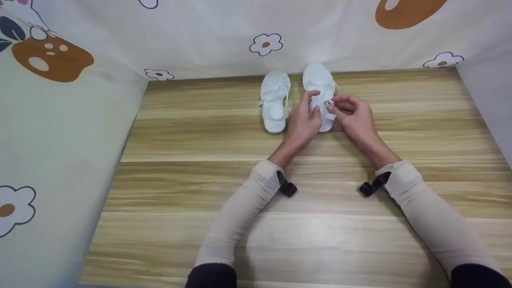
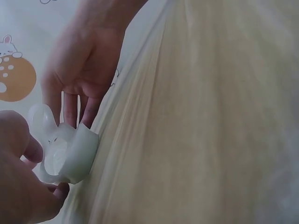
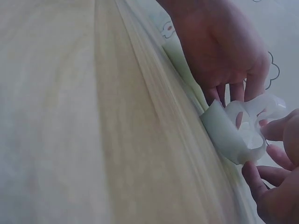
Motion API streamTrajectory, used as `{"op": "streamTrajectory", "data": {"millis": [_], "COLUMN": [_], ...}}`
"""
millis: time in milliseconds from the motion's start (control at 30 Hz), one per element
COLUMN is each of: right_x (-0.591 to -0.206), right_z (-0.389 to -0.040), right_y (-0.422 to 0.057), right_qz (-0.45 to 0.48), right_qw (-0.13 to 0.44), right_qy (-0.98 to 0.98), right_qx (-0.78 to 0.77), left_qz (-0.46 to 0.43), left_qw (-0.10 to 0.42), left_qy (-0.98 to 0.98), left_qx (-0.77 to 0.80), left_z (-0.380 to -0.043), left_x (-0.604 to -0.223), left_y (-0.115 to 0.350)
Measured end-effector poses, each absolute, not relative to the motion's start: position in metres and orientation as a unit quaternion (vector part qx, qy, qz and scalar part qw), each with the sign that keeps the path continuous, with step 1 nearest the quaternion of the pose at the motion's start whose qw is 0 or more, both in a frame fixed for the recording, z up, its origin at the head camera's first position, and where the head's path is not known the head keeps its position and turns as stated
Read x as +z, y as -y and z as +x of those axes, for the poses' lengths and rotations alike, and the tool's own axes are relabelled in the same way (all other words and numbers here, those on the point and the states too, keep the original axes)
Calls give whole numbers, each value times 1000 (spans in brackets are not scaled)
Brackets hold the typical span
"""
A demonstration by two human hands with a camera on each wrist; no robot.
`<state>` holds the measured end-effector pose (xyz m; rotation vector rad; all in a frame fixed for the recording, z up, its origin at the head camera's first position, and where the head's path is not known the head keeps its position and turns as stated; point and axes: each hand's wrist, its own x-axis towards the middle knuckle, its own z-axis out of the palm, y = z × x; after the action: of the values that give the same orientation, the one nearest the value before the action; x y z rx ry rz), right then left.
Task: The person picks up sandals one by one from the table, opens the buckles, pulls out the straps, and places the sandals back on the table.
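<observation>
In the head view two white translucent sandals stand side by side, toes to the back: a left sandal point(image 1: 275, 102) and a right sandal point(image 1: 319, 78). My left hand point(image 1: 304, 122) grips the inner side of the right sandal, its thumb and index finger curved at the opening. My right hand point(image 1: 356, 118) pinches a small shiny buckle point(image 1: 329, 103) on that sandal's outer side between thumb and fingertips. Both wrist views show the sandal's heel part point(image 2: 77, 156) between the hands, with a strap point(image 3: 271, 105) looping from it. The hands hide much of the straps.
The sandals stand on a wood-grain surface point(image 1: 192, 172), close to the back wall point(image 1: 208, 36) of patterned cloth. A similar cloth wall point(image 1: 72, 144) borders the left side, and a pale wall point(image 1: 488, 92) the right. The left sandal carries a silvery buckle point(image 1: 262, 103).
</observation>
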<state>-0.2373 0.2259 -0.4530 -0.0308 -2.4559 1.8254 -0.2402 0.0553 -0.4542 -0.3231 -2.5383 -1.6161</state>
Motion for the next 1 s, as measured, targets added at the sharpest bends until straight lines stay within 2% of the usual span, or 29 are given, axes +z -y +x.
{"op": "streamTrajectory", "data": {"millis": [567,800,1000], "right_x": [-455,-450,-445], "right_z": [-237,-235,-234], "right_y": [-230,-230,-227], "right_qz": [-7,-3,21], "right_qw": [19,29,45], "right_qy": [821,838,846], "right_qx": [570,545,531], "left_qz": [-109,-171,-203], "left_qw": [32,36,26], "left_qy": [851,854,851], "left_qx": [-512,-491,-483], "left_z": [-239,-233,-226], "left_x": [-455,-445,-420], "left_y": [-51,-42,-22]}}
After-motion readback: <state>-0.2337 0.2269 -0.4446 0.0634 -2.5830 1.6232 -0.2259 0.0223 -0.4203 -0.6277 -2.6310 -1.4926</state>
